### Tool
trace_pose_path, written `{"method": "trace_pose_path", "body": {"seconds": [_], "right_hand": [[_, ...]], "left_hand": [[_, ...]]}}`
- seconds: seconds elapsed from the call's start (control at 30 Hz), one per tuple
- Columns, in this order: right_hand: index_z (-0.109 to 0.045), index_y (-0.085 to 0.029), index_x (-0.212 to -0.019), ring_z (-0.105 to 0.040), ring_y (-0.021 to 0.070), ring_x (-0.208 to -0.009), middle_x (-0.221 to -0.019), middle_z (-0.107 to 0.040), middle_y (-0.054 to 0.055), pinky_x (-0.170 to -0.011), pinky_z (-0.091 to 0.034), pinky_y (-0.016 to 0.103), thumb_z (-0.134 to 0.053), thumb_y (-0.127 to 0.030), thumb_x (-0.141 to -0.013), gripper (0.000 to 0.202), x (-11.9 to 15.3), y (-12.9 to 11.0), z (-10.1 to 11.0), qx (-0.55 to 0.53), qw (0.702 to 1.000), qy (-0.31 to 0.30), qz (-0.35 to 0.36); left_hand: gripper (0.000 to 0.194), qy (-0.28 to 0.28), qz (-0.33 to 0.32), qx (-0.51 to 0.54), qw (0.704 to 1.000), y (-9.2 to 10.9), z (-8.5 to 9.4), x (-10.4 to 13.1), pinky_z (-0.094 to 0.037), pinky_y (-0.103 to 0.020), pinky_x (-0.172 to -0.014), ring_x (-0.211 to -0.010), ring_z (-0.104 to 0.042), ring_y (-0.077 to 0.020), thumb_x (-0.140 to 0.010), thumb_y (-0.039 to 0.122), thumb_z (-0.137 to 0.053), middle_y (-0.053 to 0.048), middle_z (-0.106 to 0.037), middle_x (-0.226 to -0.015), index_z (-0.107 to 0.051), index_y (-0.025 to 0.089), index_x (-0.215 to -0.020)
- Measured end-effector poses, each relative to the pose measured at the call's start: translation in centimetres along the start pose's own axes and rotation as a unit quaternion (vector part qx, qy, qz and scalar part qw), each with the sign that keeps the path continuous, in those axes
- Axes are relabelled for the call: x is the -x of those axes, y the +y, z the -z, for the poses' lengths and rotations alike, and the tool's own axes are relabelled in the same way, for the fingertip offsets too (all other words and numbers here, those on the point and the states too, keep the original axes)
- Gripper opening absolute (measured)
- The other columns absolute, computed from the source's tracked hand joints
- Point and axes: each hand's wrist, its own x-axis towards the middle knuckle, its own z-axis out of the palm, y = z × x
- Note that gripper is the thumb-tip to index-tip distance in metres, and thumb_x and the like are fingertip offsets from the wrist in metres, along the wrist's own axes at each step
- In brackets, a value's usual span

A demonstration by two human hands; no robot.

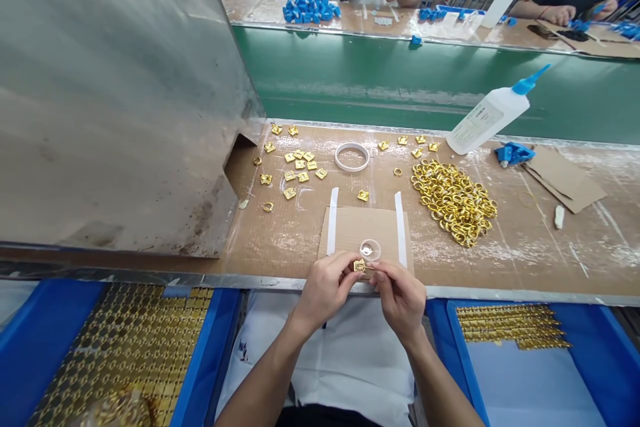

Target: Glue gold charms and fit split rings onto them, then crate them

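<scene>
From my remote seat I see the small, square, shiny gold-coloured piece (359, 265) pinched in the fingertips of the left hand (323, 285), just above the front edge of the cardboard-covered worktop (530, 253). The right hand (404, 297) meets it from the side, fingers drawn in — whether they close on something thin I cannot tell. A piece this small and slick could, I judge, slip from a loose pinch and drop past the edge. The shallow, round, clear plastic dish (377, 252) sits just beyond the fingertips, so a careless knuckle might tip it over the flat brown cardboard pad (367, 223). To the right, smooth gold-coloured rings (455, 203) lie heaped — a nudge could scatter them — near a leaning, translucent white plastic bottle (485, 121) with a tapered blue nozzle.
</scene>
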Motion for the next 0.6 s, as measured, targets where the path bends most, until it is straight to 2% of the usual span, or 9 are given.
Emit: {"method": "trace_pose_path", "body": {"seconds": [0.47,0.6], "right_hand": [[-0.071,-0.022,-0.103,-0.066,0.0131,-0.055,-0.087,-0.076,0.006,-0.052,-0.057,0.025,-0.055,-0.013,-0.098,0.019,0.27,0.37,0.16,-0.003,1.0,-0.001,-0.013],[-0.071,-0.022,-0.102,-0.066,0.0132,-0.055,-0.085,-0.076,0.006,-0.051,-0.056,0.024,-0.053,-0.017,-0.099,0.019,-0.02,0.1,0.11,0.005,1.0,-0.019,-0.009]], "left_hand": [[0.02,0.001,-0.007,-0.001,1.0,0.07,0.08,0.05,-0.049,-0.026,-0.065,-0.069,-0.063,-0.016,-0.094,0.014,-0.059,-0.004,-0.072,-0.087,-0.068,0.017,-0.111],[0.02,-0.008,0.002,0.006,1.0,0.07,0.12,0.03,-0.049,-0.026,-0.065,-0.069,-0.063,-0.016,-0.094,0.014,-0.058,-0.004,-0.072,-0.088,-0.068,0.018,-0.111]]}}
